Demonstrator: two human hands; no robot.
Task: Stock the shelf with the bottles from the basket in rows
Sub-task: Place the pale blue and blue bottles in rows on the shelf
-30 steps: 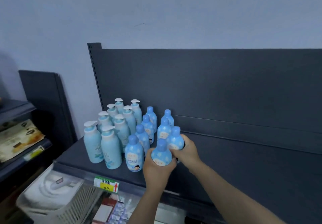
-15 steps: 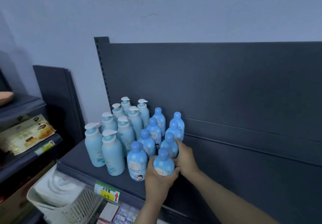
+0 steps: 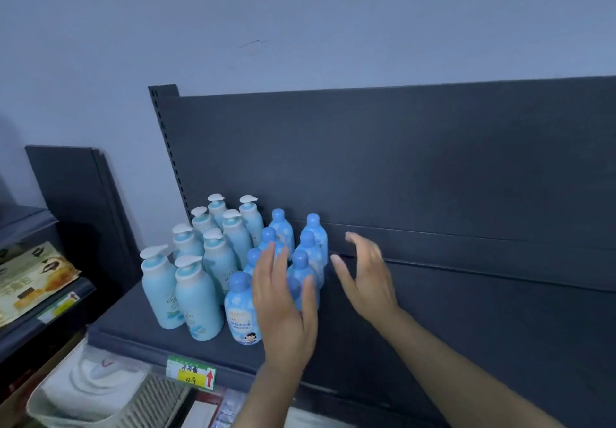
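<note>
While both hands hover open before the shelf (image 3: 146, 341), neither holds anything. Left hand (image 3: 283, 311): fingers straight and spread, in front of the blue bottles (image 3: 241, 311), hiding part of their right row. Right hand (image 3: 366, 281): fingers loosely bent, thumb apart, just right of that row; contact cannot be told. Blue bottles: upright on the shelf, two rows running front to back. Pump bottles (image 3: 196, 301): two rows just left of them. Basket (image 3: 83, 407): below the shelf, lower left. Price tag (image 3: 191, 372): on the shelf's front edge.
</note>
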